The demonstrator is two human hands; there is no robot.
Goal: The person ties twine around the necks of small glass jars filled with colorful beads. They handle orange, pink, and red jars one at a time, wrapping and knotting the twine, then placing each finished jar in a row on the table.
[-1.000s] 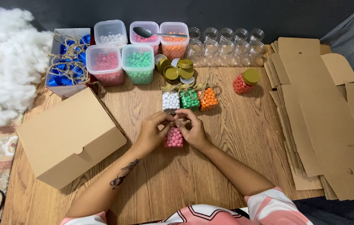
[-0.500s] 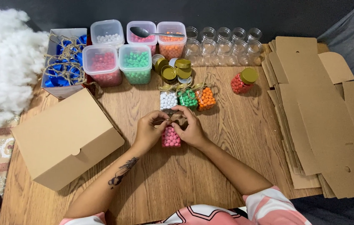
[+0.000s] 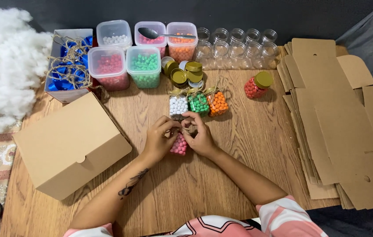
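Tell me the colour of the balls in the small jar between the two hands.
Pink; the small jar of balls shows best in the head view.

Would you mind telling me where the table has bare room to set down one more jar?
Bare wood lies between the right hand and the flat cardboard stack, below the red jar. More lies near the front edge, between the closed box and the forearms. The back is crowded with tubs, gold lids and empty jars. Both hands grip the pink jar.
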